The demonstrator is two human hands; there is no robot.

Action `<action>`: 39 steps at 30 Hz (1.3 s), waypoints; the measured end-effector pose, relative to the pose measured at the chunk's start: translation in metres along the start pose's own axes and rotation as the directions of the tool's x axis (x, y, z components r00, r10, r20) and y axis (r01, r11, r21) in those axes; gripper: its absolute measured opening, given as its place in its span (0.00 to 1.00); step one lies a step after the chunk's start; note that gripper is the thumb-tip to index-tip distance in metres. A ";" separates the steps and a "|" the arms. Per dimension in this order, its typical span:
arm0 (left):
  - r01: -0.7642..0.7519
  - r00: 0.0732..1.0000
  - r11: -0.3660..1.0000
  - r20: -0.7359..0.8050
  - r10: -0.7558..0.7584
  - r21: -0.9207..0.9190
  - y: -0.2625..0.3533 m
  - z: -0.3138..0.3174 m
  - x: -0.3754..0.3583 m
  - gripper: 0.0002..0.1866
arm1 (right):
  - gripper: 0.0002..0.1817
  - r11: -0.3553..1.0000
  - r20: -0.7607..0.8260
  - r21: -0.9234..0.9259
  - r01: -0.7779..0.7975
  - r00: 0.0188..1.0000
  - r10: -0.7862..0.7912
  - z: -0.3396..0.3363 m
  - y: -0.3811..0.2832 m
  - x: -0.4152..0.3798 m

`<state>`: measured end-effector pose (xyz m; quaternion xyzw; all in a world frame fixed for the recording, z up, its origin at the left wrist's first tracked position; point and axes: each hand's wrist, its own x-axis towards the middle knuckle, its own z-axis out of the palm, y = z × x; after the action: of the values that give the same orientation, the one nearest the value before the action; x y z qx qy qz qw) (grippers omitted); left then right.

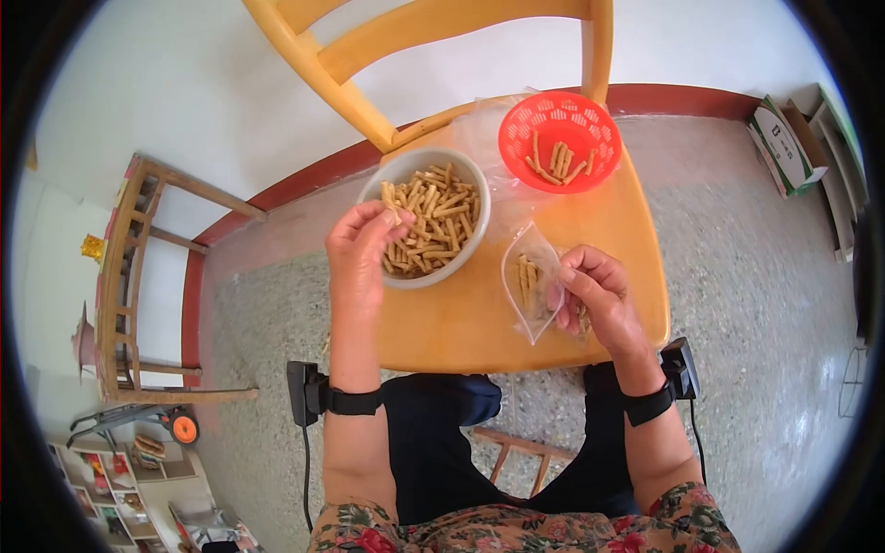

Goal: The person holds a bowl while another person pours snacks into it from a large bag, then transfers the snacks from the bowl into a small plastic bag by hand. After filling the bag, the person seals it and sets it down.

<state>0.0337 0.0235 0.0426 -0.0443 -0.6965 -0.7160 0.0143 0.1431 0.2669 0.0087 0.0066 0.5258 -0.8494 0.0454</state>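
My left hand (364, 235) is closed on a few short, tan snack sticks (391, 195), held over the left side of a grey-white bowl (478, 224). More of the same sticks (433, 221) fill that bowl. In my right hand (597, 293) is a clear plastic zip bag (527, 309), gripped by its right side with its mouth spread apart. Several sticks stand inside the bag. Behind it on the chair seat, a red plastic basket (560, 103) contains several loose sticks.
The bowl and basket stand on a wooden chair seat (442, 336), its backrest (461, 28) at the far side. Clear plastic bags (479, 138) lie by the basket. A wooden frame (124, 286) stands left; a cardboard box (784, 147) is at right.
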 end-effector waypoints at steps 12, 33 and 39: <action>0.296 0.938 0.758 0.325 -0.118 -0.581 -0.007 0.005 -0.022 0.11 | 0.07 1.000 0.008 0.002 -0.029 1.000 0.029 0.001 -0.002 0.001; -0.312 0.949 0.677 0.248 0.193 0.666 -0.005 0.092 -0.071 0.04 | 0.07 1.000 0.034 0.000 0.009 0.999 -0.009 0.000 0.001 0.001; -0.318 0.940 0.681 0.311 0.138 0.660 -0.005 0.090 -0.074 0.04 | 0.06 0.999 0.020 0.007 0.046 0.999 -0.046 0.003 0.003 0.000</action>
<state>0.1112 0.1104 0.0334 -0.2072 -0.9008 -0.3798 0.0369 0.1433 0.2629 0.0070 -0.0138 0.5225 -0.8520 0.0312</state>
